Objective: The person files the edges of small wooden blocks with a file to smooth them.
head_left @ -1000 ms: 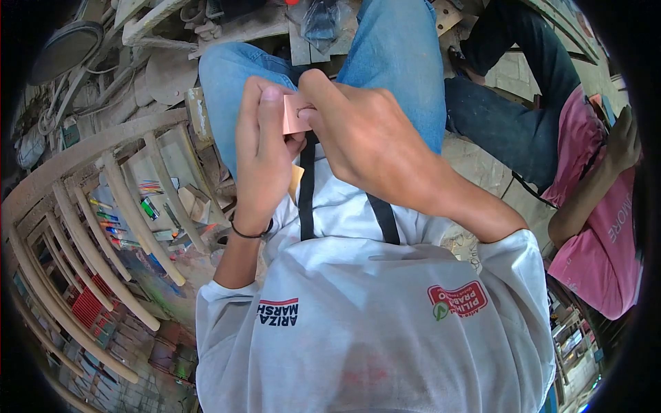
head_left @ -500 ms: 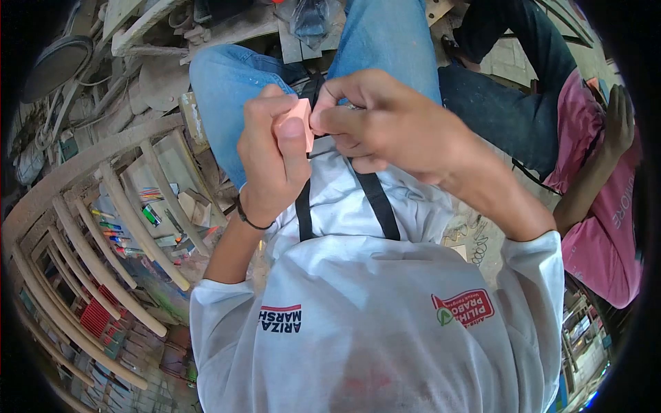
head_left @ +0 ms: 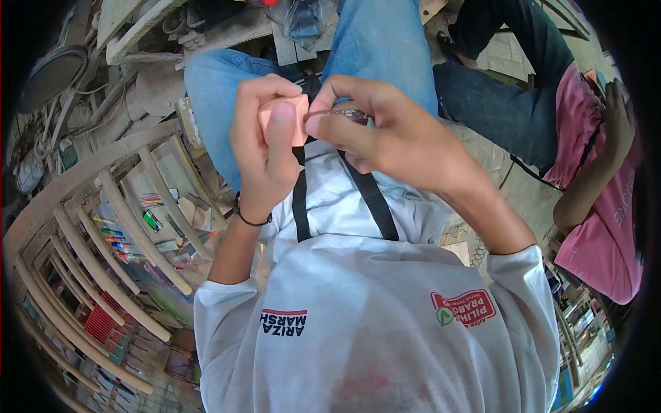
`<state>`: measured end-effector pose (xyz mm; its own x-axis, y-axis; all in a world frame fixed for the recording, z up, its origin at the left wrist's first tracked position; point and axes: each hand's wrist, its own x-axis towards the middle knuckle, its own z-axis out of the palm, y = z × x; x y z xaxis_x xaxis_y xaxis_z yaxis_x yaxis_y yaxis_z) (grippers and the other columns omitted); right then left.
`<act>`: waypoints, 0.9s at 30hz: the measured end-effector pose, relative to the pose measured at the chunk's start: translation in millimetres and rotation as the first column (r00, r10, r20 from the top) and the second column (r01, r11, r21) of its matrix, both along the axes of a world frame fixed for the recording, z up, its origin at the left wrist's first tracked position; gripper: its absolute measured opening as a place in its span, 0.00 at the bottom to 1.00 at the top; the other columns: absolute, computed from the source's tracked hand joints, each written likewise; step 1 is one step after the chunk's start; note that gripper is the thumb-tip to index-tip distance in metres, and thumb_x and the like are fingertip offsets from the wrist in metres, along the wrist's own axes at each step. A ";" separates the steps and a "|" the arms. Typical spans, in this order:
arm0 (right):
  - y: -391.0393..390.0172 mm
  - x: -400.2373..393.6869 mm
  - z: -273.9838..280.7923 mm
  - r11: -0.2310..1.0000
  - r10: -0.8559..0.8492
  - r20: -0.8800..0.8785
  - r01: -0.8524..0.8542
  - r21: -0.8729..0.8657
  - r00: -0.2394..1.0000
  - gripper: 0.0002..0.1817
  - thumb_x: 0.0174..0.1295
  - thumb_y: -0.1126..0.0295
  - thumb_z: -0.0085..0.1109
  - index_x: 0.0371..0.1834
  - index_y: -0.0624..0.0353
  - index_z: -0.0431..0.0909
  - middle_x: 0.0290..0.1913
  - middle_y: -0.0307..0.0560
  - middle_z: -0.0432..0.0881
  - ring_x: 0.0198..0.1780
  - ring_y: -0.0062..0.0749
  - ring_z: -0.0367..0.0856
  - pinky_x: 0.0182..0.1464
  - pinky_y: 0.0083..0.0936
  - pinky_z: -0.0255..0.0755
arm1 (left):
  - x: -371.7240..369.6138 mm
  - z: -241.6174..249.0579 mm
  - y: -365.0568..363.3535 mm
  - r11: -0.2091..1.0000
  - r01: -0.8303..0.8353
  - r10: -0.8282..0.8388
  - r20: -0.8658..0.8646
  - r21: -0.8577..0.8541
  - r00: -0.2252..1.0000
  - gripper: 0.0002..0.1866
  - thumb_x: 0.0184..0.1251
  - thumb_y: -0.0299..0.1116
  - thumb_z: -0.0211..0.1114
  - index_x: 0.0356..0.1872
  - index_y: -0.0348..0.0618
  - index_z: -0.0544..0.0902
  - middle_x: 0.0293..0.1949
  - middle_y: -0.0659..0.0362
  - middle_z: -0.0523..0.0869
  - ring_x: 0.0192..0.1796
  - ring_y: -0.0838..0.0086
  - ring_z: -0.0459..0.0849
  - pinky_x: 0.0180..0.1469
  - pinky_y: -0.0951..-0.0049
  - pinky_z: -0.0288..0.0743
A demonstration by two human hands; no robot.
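Note:
A small pink block (head_left: 299, 122) with flat faces is gripped in my left hand (head_left: 263, 148), the thumb pressed on its near face and the fingers wrapped behind it. Beside it, my right hand (head_left: 396, 134) pinches a slim dark tool (head_left: 354, 114) between thumb and index finger. The tool's end meets the block's right side, or nearly so; the fingertips hide the exact contact. Both hands are held above my lap, in front of my jeans (head_left: 382, 51). The tool's exact kind cannot be made out.
To my left stands a slatted wooden rack (head_left: 113, 189), with markers and boxes visible through it. A clear plastic bag (head_left: 303, 20) lies on boards ahead. A person in a pink shirt (head_left: 599, 255) sits at my right, one arm showing.
The block has turned so that more of its face shows. My right hand has rotated and opened its grip slightly, bringing the dark tool into view.

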<state>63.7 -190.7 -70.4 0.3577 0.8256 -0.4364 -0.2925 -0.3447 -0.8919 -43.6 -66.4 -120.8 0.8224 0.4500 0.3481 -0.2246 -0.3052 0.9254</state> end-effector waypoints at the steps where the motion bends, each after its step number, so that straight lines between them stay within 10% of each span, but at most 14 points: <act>1: -0.3 -3.8 -1.0 1.000 0.009 0.000 -0.009 0.002 1.000 0.09 0.60 0.69 0.56 0.29 0.64 0.71 0.19 0.40 0.73 0.19 0.21 0.69 0.20 0.22 0.61 | -0.9 3.4 -1.9 0.993 -0.071 0.063 -0.087 -0.092 0.994 0.12 0.71 0.36 0.50 0.40 0.36 0.72 0.33 0.56 0.77 0.32 0.77 0.73 0.33 0.77 0.67; 12: -1.1 -11.9 -7.0 0.969 -0.115 0.511 -0.017 0.246 0.852 0.04 0.60 0.77 0.53 0.34 0.68 0.73 0.26 0.53 0.82 0.30 0.40 0.84 0.31 0.28 0.74 | -9.5 10.8 -9.8 0.854 -0.183 0.068 -0.244 -0.487 0.967 0.16 0.73 0.43 0.47 0.40 0.39 0.73 0.24 0.61 0.75 0.17 0.88 0.63 0.18 0.85 0.51; 27: -0.6 -16.6 -11.2 0.961 -0.181 0.278 0.110 0.253 0.943 0.04 0.63 0.78 0.50 0.39 0.67 0.69 0.25 0.48 0.81 0.26 0.28 0.83 0.27 0.22 0.72 | -11.4 13.5 -12.5 0.565 -0.124 -0.015 -0.160 -0.816 0.987 0.17 0.73 0.43 0.44 0.39 0.38 0.71 0.25 0.59 0.75 0.16 0.86 0.63 0.17 0.85 0.54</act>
